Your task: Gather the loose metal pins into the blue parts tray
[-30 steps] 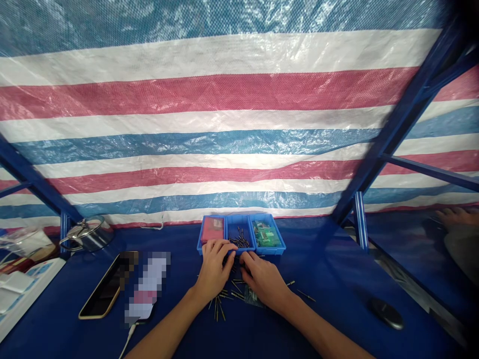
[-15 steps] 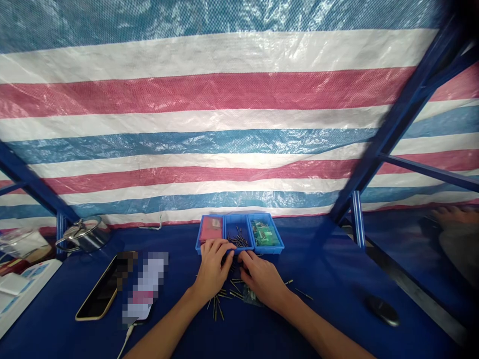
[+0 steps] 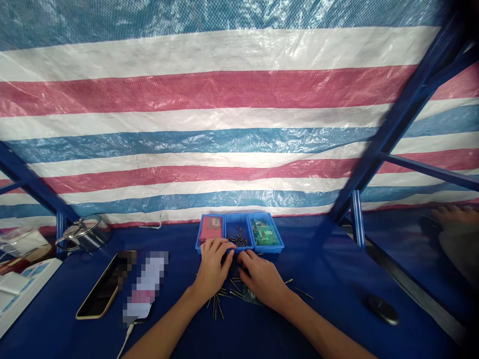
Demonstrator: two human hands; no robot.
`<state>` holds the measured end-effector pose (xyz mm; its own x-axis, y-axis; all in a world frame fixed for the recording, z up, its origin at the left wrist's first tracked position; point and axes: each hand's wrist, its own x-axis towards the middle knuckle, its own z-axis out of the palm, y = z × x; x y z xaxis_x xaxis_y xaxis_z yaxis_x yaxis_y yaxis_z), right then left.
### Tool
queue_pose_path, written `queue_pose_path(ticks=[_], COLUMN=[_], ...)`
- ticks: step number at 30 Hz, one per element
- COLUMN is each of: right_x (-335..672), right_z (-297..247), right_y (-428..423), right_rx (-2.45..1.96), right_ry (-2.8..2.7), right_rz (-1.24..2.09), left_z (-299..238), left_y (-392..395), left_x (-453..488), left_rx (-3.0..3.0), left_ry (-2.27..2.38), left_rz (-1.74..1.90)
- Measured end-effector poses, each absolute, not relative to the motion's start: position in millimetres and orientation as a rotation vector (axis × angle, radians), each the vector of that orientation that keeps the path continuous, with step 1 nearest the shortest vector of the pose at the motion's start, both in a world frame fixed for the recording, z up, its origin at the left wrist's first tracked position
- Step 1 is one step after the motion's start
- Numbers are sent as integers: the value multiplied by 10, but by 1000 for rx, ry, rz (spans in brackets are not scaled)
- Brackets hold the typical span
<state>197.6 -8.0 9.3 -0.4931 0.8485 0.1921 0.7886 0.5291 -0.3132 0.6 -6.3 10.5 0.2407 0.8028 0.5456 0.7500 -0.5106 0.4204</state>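
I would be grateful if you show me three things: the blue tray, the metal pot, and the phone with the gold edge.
Blue tray (image 3: 270, 249): head view, front wall of its right section.
Metal pot (image 3: 94, 239): head view, side of its body.
Phone (image 3: 98, 294): head view, dark screen.

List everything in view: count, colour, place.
Sheet: one, red-white-blue, background
Posts: several, blue, sides
Table: one, blue, underneath
Bins: three, blue, centre
Packet: one, red, left bin
Rods: many, dark and brassy, middle bin and table
Packaging: uncounted, green, right bin
Small bag: one, clear, near rods
Pot: one, silver, far left
Phones: two, black and blurred, left
Cable: one, white, lower left
Oval device: one, black, right
Items: several, white, clear and red, left edge
Someone's limb: one, blurred, right edge
Left hand, right hand: one each, bare, at bins
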Motion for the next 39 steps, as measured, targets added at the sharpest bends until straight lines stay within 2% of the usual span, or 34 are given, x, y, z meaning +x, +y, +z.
queue_pose_path(ticks=[39], right_x=[1981], right_z=[89], right_y=[-72], right_rx=[-1349], right_ry=[-2459], right_rz=[271], left_z=[98], left_y=[-63], left_x=[6], left_rx=[2395], left_ry=[1501], left_rz=[1137])
